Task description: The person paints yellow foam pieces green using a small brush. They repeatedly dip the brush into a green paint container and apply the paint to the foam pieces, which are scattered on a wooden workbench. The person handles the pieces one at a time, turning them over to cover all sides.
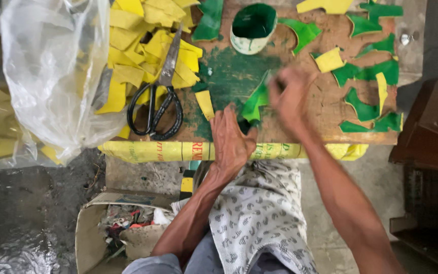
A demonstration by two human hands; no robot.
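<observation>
**Green piece pinned between two hands at the desk's near edge**

At the left edge of the desk point(300, 109) a clear plastic bag point(51, 76) slumps over the side, and just right of it lies a heap of yellow cut pieces point(143, 45) with black-handled scissors point(158, 104) on top, blades pointing toward the far edge. Well apart from both hands, the scissors are nearer the left one.

The left hand point(230, 139) rests flat near the middle of the near edge, fingers spread and pressing down on the lower end of a green piece point(256, 101). That piece lies directly between the hands, its long axis running up and to the right, from the left fingertips toward the right hand point(291, 96). The right hand is blurred; it seems to touch the upper end of the piece, but whether its fingers are pinched on it I cannot tell (the left hand has the clearer contact).

Beyond them, at the far edge, stands a small pot of green paint point(253, 28). Toward the right corner, green and yellow shapes point(366, 73) lie spread out singly.
</observation>
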